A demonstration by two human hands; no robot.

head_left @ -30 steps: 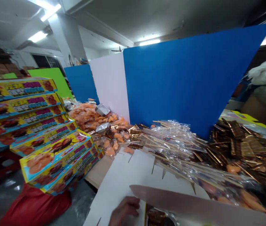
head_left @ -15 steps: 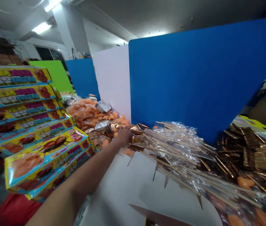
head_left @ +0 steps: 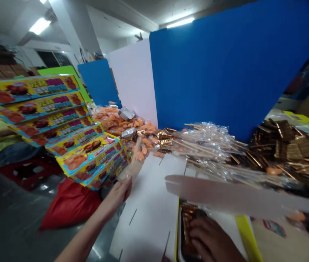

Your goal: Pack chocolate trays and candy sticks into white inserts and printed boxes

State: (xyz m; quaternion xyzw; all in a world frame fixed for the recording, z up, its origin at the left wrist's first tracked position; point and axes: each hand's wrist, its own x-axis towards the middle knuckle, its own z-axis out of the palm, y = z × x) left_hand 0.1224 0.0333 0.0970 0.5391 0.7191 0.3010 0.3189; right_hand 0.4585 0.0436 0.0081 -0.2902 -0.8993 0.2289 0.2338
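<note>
At the near edge, the right hand (head_left: 210, 236) is over gold packets (head_left: 186, 222) in an open box (head_left: 178, 233); whether it grips any cannot be told. Farther forward and left, the left hand (head_left: 123, 189) is closed on a blurred stick pack (head_left: 136, 156), tilted upward. Beyond lie printed boxes (head_left: 88, 147), stacked, wrapped sticks (head_left: 206, 145) and orange pieces (head_left: 112, 123). Behind stands a blue panel (head_left: 211, 80).

From my remote station I see a tan work surface (head_left: 271, 243) carrying an open white box (head_left: 149, 203), clear-wrapped sticks (head_left: 206, 145), orange pieces (head_left: 110, 120) and bronze packets (head_left: 293, 145) (heaped untidily); a red sack (head_left: 71, 203) rests on the grey floor (head_left: 12, 222).
</note>
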